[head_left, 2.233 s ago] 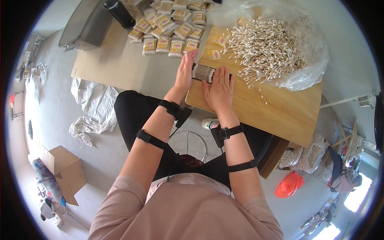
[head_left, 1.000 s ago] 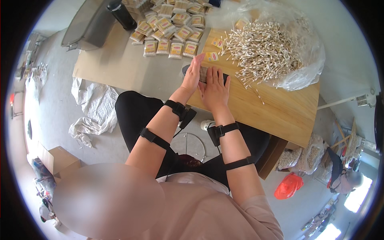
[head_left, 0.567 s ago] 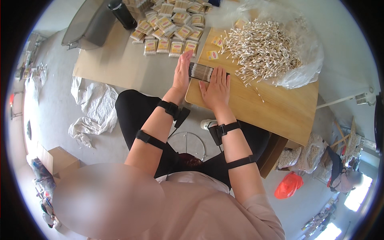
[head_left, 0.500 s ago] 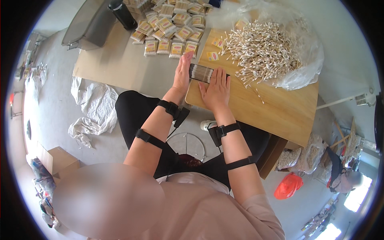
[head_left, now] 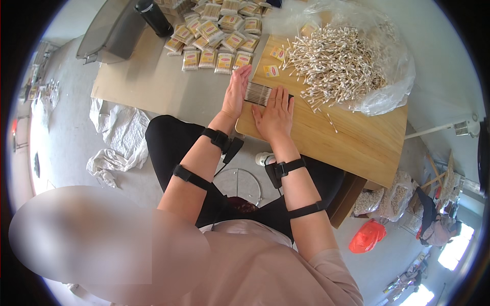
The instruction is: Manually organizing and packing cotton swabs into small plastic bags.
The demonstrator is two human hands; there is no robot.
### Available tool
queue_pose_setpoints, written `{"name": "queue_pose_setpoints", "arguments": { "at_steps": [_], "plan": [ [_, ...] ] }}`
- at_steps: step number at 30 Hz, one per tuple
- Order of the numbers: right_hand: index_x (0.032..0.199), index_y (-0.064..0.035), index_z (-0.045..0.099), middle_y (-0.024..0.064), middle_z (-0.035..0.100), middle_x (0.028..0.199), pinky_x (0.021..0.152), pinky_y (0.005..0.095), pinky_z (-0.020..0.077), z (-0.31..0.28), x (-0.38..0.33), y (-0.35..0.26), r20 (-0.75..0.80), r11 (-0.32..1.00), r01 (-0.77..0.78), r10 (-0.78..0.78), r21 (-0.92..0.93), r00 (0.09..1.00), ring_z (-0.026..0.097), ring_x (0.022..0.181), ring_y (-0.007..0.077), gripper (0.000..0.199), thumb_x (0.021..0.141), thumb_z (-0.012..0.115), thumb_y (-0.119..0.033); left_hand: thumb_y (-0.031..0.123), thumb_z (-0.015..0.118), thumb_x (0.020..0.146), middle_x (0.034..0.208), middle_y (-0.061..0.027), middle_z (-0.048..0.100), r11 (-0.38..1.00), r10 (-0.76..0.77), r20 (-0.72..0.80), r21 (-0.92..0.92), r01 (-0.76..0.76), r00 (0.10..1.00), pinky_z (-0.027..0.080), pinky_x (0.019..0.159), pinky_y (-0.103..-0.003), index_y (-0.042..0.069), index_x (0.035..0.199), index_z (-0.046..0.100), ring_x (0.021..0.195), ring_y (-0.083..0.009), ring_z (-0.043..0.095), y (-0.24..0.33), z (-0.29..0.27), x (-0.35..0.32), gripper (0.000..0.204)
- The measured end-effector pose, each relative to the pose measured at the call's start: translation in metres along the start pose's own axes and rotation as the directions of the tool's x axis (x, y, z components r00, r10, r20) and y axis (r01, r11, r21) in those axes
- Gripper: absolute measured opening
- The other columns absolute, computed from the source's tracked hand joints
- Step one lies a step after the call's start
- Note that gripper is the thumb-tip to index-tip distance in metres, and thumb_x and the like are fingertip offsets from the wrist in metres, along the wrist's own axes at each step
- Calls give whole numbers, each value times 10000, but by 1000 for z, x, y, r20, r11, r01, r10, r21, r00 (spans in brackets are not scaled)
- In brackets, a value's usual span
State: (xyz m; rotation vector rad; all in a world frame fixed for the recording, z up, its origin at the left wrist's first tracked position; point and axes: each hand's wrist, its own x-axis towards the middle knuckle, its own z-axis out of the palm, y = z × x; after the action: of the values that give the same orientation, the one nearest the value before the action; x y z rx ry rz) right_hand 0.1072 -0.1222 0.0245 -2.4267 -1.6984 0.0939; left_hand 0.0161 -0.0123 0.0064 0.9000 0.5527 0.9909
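Observation:
A flat row of cotton swabs (head_left: 258,94) lies side by side on a small dark tray at the left end of the wooden board. My left hand (head_left: 235,93) stands on its edge at the row's left end, fingers stretched out and held together. Flat over the right end lies my right hand (head_left: 276,111), its fingers extended and thumb apart. Part of the tray and the swab tips there are hidden under it. Beyond my left fingertips, packed bags of swabs (head_left: 223,62) with yellow labels lie in a heap.
A clear plastic bag (head_left: 400,84) spills a big pile of loose swabs (head_left: 339,69) on the board's right. Two small label cards (head_left: 271,71) lie nearby. A black bottle (head_left: 154,18) and a grey bin (head_left: 109,38) stand at the far left.
My left hand has shifted slightly right, against the row's left end, covering the tray end that showed before. My right hand stays almost in place.

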Motion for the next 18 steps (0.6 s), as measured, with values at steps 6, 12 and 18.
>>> {"name": "queue_pose_setpoints", "arguments": {
  "at_steps": [6, 12, 18],
  "plan": [
    [1423, 73, 337, 243, 329, 1492, 1163, 465, 183, 1, 3, 9, -55, 997, 0, 4, 75, 998, 258, 1413, 370, 708, 936, 510, -411, 434, 231, 1052, 1476, -150, 366, 933, 68, 37, 351, -77, 997, 167, 1188, -353, -27, 1401, 348, 1415, -237, 278, 5, 11, -6, 590],
    [1138, -23, 595, 158, 586, 1107, 881, 441, 453, -18, 57, 36, -352, 944, 201, -100, 262, 931, 548, 1031, 354, 399, 758, 696, -87, 463, 292, 1040, 1470, -151, 377, 999, -28, -23, 24, 29, 999, 194, 1178, -351, -13, 1413, 377, 1407, -234, 295, -11, 18, -3, 611],
    [944, -67, 651, 120, 622, 996, 834, 403, 497, -20, 110, 42, -128, 968, 205, -187, 147, 974, 608, 975, 300, 233, 736, 734, -130, 485, 236, 1037, 1492, -169, 326, 993, -120, -22, -11, 119, 993, 147, 1193, -354, -38, 1413, 331, 1432, -249, 244, -14, 16, 0, 651]
  ]
}}
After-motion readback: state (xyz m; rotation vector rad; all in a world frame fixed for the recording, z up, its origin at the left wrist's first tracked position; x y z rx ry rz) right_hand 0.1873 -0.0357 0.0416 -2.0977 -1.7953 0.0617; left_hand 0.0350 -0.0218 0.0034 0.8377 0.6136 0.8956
